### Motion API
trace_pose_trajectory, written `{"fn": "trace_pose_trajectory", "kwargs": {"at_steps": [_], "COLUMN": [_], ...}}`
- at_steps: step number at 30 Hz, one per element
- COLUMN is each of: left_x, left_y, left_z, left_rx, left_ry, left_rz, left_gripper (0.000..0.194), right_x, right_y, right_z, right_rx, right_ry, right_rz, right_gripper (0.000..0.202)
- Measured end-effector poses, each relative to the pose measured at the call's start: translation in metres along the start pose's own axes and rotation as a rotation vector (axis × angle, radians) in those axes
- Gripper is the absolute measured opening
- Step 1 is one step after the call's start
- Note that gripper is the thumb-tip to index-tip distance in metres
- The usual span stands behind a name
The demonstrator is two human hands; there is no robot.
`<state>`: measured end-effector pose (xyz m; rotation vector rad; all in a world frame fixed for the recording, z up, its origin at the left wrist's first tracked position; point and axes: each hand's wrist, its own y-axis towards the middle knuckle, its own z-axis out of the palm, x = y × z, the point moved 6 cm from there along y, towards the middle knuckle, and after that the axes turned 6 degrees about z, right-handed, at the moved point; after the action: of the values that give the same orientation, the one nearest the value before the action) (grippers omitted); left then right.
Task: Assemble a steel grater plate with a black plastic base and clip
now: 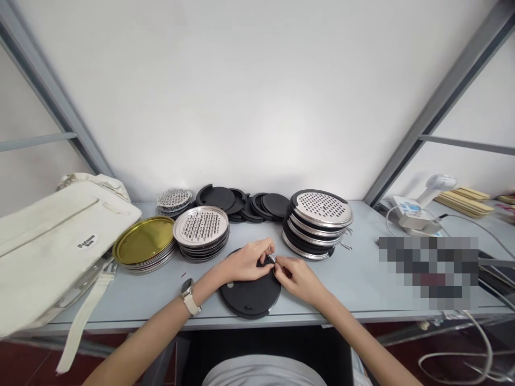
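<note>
A round black disc [250, 294] lies flat on the grey table near its front edge. My left hand [250, 261], with a watch on the wrist, rests over the disc's upper part, its thumb and fingers pinched on a small silvery metal piece [272, 258]. From the right, my right hand [295, 274] meets it at the disc's upper right edge, fingertips closed on the same small piece. Its exact shape is hidden by the fingers. Up and left of the disc stands a stack of silvery grater plates [203, 226].
Gold-topped plates [145, 240] and a white bag [60, 236] are at left. Black discs [276, 205] and small grater discs [174, 198] sit along the wall. Stacked graters with metal loops [322, 210] stand at right, beyond them a white scanner on its stand [416, 214].
</note>
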<state>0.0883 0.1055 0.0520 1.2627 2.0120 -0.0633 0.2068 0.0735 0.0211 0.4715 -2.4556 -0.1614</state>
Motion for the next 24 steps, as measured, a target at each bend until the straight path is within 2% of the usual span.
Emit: {"fn": "trace_pose_trajectory", "kwargs": {"at_steps": [17,24], "left_x": [0.0041,0.0024], "left_y": [-0.0006,0.0009], "left_z": [0.0017,-0.0025], "left_rx": [-0.011,-0.068], "left_ry": [-0.036,0.117], "left_rz": [-0.005,0.014], "left_gripper": [0.026,0.022], "right_x": [0.0001,-0.0023], "right_y": [-0.0006,-0.0007], "right_z": [0.0005,0.0020], "right_rx": [-0.008,-0.004], "right_ry": [-0.042,-0.061], "right_rz": [-0.011,-0.009], "right_gripper": [0.024,0.024]}}
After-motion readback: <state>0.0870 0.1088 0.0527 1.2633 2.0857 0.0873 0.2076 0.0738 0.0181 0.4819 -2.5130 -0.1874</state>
